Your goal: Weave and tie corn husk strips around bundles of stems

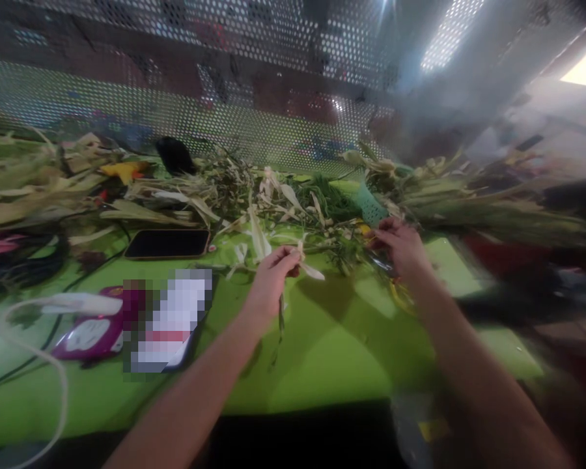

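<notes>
My left hand [277, 270] is closed, thumb and fingers pinching a small flower of pale dried husk [310, 268]. Its thin dark stem [281, 319] hangs down below the fingers over the green tabletop. To the right, my right hand [399, 242] has its fingers drawn together by a small yellow piece [364, 229]. What lies in those fingers is blurred and I cannot make it out. Below this hand there is a shiny bit and a yellow loop [403, 298]. A green perforated piece [371, 203] stands just behind it.
Long dried husks [166, 212] are heaped along the back left, and more leaves [469, 202] lie at the right. A dark phone [168, 244], a lit phone [176, 319] and a magenta object [95, 332] with a white cable lie left. A perforated metal panel [293, 124] stands behind.
</notes>
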`<state>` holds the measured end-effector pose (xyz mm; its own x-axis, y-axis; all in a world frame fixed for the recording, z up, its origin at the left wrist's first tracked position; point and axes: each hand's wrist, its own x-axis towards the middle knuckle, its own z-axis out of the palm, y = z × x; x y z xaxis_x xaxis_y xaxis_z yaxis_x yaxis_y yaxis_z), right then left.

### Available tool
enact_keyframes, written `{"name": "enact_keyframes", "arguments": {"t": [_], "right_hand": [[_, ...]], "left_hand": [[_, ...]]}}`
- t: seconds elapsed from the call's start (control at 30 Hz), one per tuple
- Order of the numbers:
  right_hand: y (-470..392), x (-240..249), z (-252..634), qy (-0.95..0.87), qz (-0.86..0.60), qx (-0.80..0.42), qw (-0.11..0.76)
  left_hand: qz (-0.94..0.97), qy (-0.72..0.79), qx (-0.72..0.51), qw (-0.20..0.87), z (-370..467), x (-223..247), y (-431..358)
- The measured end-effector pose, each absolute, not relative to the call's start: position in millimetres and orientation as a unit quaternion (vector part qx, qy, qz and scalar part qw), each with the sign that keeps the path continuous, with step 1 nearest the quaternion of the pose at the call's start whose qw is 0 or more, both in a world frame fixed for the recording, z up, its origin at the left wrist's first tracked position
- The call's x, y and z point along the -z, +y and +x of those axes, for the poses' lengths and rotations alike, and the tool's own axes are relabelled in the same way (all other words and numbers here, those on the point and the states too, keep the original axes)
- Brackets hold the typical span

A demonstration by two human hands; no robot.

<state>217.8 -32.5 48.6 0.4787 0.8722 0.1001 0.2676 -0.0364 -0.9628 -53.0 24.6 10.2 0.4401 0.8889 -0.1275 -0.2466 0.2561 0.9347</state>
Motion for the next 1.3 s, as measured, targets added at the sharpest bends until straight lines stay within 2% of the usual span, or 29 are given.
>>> {"name": "enact_keyframes", "arguments": {"t": [0.2,0.4,0.6,0.77,0.93,1.07,1.2,1.3], "right_hand": [[-37.2,-68.0,204.6,-0.459,-0.624,-0.218,0.594],[-37.6,-67.2,161.6,-0.556,-0.636,-0.233,0.482],[-30.0,-47.1,139.1,-0.588,-0.609,-0.255,0.467],[-35.3,-43.1,136.3,-0.63,-0.603,-0.249,0.422],[-36.9,-41.0,132.7,-0.636,-0.598,-0.25,0.42],[-35.7,-39.8,136.7,-0.595,-0.602,-0.326,0.42],[-37.6,-40.0,145.7,-0.562,-0.613,-0.434,0.347],[-41.0,-40.0,149.0,-0.585,-0.63,-0.383,0.339]], "left_hand": [[0.466,0.337,-0.405,0.711,-50.2,-8.9,24.8],[0.468,0.315,-0.385,0.73,-46.9,-10.5,22.3],[0.514,0.274,-0.362,0.727,-47.6,-17.5,17.9],[0.57,0.275,-0.365,0.684,-49.5,-23.1,16.5],[0.581,0.288,-0.352,0.676,-47.9,-17.5,18.7],[0.577,0.306,-0.358,0.667,-47.4,-13.2,20.6],[0.539,0.322,-0.366,0.687,-48.9,-11.4,22.0],[0.534,0.328,-0.368,0.687,-48.8,-7.9,23.1]]}}
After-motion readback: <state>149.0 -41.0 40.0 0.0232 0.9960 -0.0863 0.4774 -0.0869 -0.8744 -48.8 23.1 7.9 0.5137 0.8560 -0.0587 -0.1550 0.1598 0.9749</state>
